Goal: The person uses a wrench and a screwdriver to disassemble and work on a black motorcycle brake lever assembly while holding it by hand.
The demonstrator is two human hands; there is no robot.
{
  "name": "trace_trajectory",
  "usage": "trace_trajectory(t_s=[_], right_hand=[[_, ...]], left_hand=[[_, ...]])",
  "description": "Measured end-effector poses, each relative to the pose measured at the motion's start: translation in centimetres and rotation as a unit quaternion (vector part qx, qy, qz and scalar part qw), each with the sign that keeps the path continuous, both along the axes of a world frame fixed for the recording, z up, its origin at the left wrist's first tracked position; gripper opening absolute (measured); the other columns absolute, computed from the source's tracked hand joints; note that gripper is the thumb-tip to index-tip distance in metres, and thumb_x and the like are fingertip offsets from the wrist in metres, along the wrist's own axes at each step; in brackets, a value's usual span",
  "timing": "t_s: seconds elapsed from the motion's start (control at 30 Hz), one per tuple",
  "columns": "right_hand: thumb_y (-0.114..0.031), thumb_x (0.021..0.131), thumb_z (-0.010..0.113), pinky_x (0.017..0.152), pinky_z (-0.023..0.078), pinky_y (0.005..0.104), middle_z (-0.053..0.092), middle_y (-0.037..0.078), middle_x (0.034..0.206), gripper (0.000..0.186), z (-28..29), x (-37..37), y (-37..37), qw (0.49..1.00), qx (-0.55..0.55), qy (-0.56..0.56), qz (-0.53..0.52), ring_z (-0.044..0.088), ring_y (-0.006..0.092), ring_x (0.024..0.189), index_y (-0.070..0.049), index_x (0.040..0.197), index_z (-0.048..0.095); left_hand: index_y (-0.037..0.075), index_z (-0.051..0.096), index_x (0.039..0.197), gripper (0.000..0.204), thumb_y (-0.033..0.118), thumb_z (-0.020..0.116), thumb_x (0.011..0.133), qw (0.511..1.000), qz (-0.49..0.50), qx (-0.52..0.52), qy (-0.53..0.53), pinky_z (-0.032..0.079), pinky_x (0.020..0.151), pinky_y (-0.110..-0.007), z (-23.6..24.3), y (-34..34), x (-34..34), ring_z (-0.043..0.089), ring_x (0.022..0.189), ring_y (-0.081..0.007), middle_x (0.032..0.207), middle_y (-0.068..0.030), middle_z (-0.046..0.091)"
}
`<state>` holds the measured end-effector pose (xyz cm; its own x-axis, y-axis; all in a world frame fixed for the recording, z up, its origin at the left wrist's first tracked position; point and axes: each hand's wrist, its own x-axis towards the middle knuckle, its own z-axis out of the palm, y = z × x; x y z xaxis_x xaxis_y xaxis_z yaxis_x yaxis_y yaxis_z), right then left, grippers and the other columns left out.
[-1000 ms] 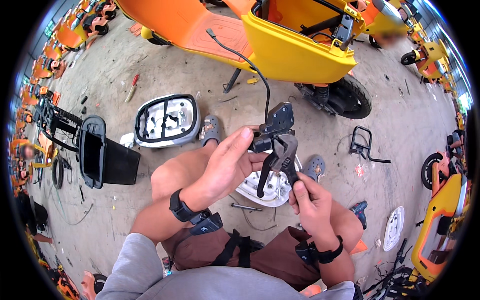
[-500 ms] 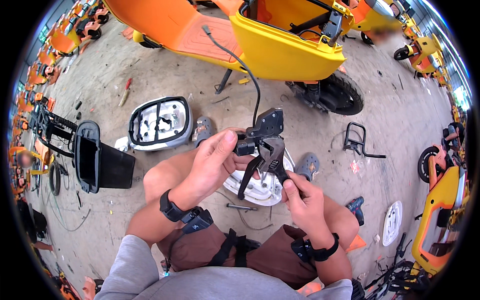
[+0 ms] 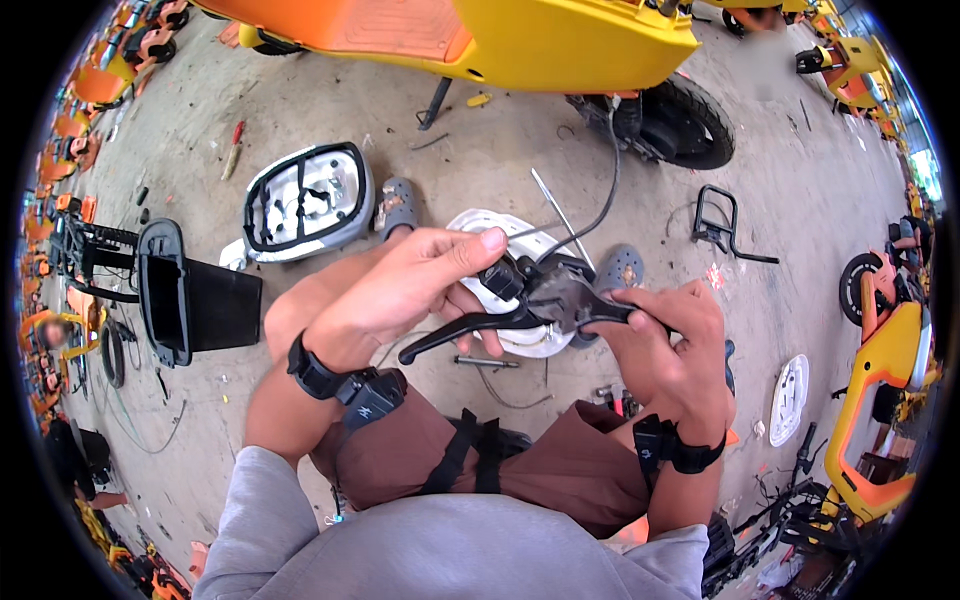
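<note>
A black brake lever assembly (image 3: 466, 328) with a dark cable (image 3: 612, 190) is held up over my lap. My left hand (image 3: 410, 285) grips its body with the thumb on top and the fingers underneath. In my right hand (image 3: 665, 335) is an adjustable wrench (image 3: 570, 298), its dark handle between thumb and fingers. The wrench's grey head lies against the lever assembly, and the exact contact of its jaws is hard to make out. Below the hands, a white oval shell (image 3: 485, 222) lies on the floor, partly covered.
A yellow-and-orange scooter body (image 3: 570, 45) stands ahead. To the left lie a white-and-black shell (image 3: 310, 200) and a black bin-like box (image 3: 225, 308). On the right are a black metal bracket (image 3: 716, 222) and a white panel (image 3: 790, 400). A red-handled tool (image 3: 234, 150) rests farther off.
The brake lever assembly has turned, so its lever now points left and its cable trails up to the right. The wrench has swung toward horizontal; my right hand has risen and moved right.
</note>
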<state>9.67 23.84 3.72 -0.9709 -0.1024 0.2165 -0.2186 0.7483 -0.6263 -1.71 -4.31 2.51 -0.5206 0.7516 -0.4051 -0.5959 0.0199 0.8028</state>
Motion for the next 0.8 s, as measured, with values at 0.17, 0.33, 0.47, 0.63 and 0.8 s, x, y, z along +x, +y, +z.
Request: trace_trajectory(t_s=[0.17, 0.33, 0.47, 0.63, 0.8], right_hand=[[-0.016, 0.098, 0.064, 0.054, 0.042, 0.0214, 0.067, 0.005, 0.074, 0.031, -2.0, 1.1, -1.8, 0.914, -0.376, -0.079, -0.128, 0.055, 0.0077, 0.064, 0.008, 0.118, 0.068], [-0.012, 0.100, 0.062, 0.056, 0.041, 0.0214, 0.061, 0.003, 0.077, 0.029, -3.4, 0.9, -4.4, 0.897, -0.409, -0.107, -0.130, 0.053, 0.0076, 0.063, 0.005, 0.123, 0.066], [-0.013, 0.100, 0.062, 0.055, 0.041, 0.0207, 0.060, 0.002, 0.074, 0.030, -4.1, 0.7, -5.6, 0.893, -0.418, -0.114, -0.125, 0.054, 0.0070, 0.063, 0.005, 0.125, 0.065], [-0.014, 0.102, 0.060, 0.055, 0.042, 0.0202, 0.062, 0.002, 0.076, 0.033, -4.2, 0.8, -6.8, 0.870, -0.463, -0.125, -0.113, 0.054, 0.0066, 0.063, 0.005, 0.128, 0.063], [-0.015, 0.103, 0.057, 0.056, 0.043, 0.0213, 0.060, 0.004, 0.081, 0.033, -3.8, 0.6, -7.2, 0.878, -0.444, -0.153, -0.090, 0.054, 0.0082, 0.064, 0.006, 0.129, 0.062]], left_hand=[[-0.008, 0.054, 0.125, 0.059, 0.046, 0.043, 0.106, 0.986, 0.096, 0.137, 0.027, 0.061, 0.079, -0.039, -0.4, 0.6, -0.1, 0.072, 0.098, -0.0345, 0.116, -0.0227, 0.068], [-0.005, 0.053, 0.130, 0.051, 0.033, 0.066, 0.098, 0.957, 0.209, 0.174, 0.100, 0.058, 0.088, -0.034, -1.1, 2.0, 1.1, 0.070, 0.101, -0.0233, 0.116, -0.0170, 0.067], [-0.006, 0.054, 0.134, 0.058, 0.033, 0.072, 0.095, 0.947, 0.237, 0.134, 0.173, 0.051, 0.090, -0.026, -1.9, 1.9, 1.5, 0.063, 0.098, -0.0104, 0.113, -0.0096, 0.067], [-0.006, 0.054, 0.134, 0.060, 0.034, 0.072, 0.094, 0.927, 0.274, 0.134, 0.218, 0.051, 0.089, -0.025, -1.2, 2.5, 2.1, 0.062, 0.099, -0.0103, 0.114, -0.0089, 0.066], [-0.007, 0.053, 0.135, 0.062, 0.036, 0.073, 0.094, 0.930, 0.258, 0.126, 0.229, 0.052, 0.089, -0.026, -1.1, 1.9, 2.1, 0.063, 0.101, -0.0115, 0.118, -0.0107, 0.066]])
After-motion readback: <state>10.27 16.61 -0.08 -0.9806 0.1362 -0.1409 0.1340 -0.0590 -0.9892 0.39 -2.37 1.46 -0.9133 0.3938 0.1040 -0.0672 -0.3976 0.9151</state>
